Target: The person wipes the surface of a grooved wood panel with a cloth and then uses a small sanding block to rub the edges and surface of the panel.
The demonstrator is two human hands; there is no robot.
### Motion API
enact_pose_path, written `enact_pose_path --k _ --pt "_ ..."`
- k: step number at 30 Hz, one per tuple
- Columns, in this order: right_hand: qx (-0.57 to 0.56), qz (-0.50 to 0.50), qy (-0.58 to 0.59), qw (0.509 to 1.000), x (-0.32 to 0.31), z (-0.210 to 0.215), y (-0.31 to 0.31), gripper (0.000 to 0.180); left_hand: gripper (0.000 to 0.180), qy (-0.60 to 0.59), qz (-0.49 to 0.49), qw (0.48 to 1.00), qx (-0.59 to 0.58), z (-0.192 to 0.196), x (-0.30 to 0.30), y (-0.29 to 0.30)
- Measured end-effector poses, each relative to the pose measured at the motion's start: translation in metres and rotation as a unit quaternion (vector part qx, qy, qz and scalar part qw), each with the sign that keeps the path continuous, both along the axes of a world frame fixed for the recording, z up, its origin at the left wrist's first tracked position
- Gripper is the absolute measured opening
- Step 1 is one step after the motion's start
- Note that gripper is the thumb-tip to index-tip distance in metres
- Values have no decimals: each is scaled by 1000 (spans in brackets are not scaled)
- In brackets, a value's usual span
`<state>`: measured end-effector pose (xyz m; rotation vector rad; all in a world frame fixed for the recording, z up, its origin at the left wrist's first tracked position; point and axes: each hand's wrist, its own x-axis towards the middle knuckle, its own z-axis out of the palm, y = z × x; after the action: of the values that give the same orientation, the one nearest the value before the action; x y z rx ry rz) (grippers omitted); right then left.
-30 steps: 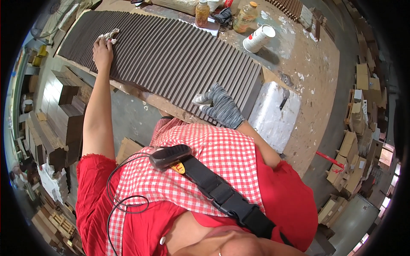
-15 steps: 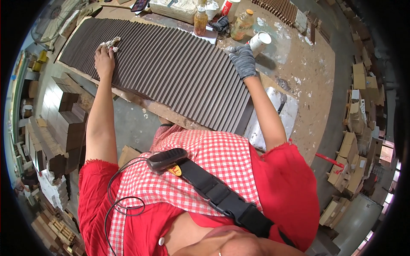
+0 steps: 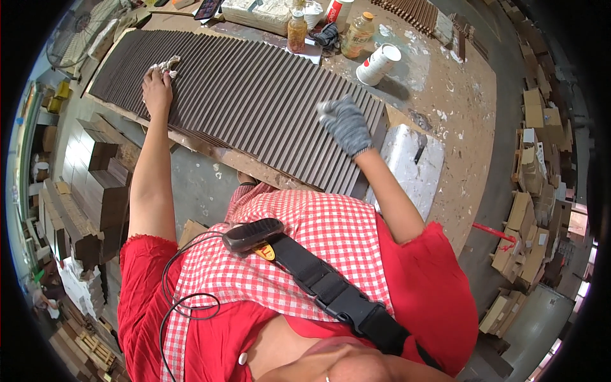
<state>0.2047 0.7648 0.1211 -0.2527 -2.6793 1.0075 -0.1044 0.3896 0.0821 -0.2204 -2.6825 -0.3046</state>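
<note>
A long row of dark brown, ridged strips [image 3: 254, 105] lies side by side across the table in front of me. At its left part, my bare left hand [image 3: 156, 92] is closed around a crumpled off-white rag [image 3: 169, 64], pressed against the strips. My right hand [image 3: 347, 126], in a grey knit glove, is over the right part of the row. Its fingertips are smeared by motion, so I cannot tell whether they touch the strips or hold anything.
Beyond the row stand a white canister [image 3: 379, 64], a yellowish drink bottle [image 3: 358, 35], a smaller bottle [image 3: 296, 32] and a dark glove [image 3: 327, 37]. A white foam slab [image 3: 414, 159] lies at the right. Brown boards [image 3: 83, 149] are stacked at the left.
My right hand has moved left and nearer from the strips' far right edge, beside the canister, to over the strips. My left hand stays on the rag.
</note>
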Motion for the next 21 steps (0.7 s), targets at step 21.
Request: enact_pose_path --k 21 --pt "-69 73 -39 994 70 9 -63 20 46 -11 -14 1000 -12 -5 -11 2"
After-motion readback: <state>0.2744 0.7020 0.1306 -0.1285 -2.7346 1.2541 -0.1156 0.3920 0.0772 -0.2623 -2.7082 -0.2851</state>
